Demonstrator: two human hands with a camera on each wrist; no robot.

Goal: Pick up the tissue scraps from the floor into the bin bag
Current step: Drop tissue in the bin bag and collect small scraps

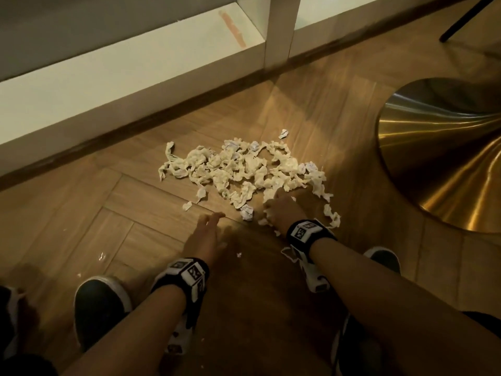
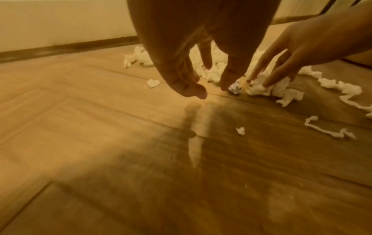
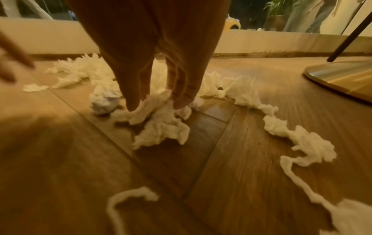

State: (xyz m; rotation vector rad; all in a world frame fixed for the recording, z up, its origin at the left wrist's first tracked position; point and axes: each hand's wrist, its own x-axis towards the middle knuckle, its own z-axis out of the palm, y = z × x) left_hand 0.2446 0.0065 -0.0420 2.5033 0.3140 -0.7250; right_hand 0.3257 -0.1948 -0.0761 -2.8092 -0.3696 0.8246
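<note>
A heap of white tissue scraps point(image 1: 238, 169) lies spread on the wooden floor. My right hand point(image 1: 279, 207) is down at the heap's near edge. In the right wrist view its thumb and fingers point(image 3: 181, 98) pinch a crumpled tissue scrap point(image 3: 161, 124) that still touches the floor. My left hand point(image 1: 214, 217) hovers just left of it with relaxed fingers and holds nothing; in the left wrist view the left hand point(image 2: 211, 90) hangs just above bare floor. A small crumpled ball point(image 1: 247, 213) sits between the two hands. No bin bag shows in any view.
A round gold table base point(image 1: 447, 158) stands close on the right. A black chair leg point(image 1: 466, 17) is at the far right. A white ledge with a dark skirting point(image 1: 108, 77) runs behind the heap. My shoes point(image 1: 100, 308) are near. A thin twisted tissue strip point(image 1: 332, 215) trails right.
</note>
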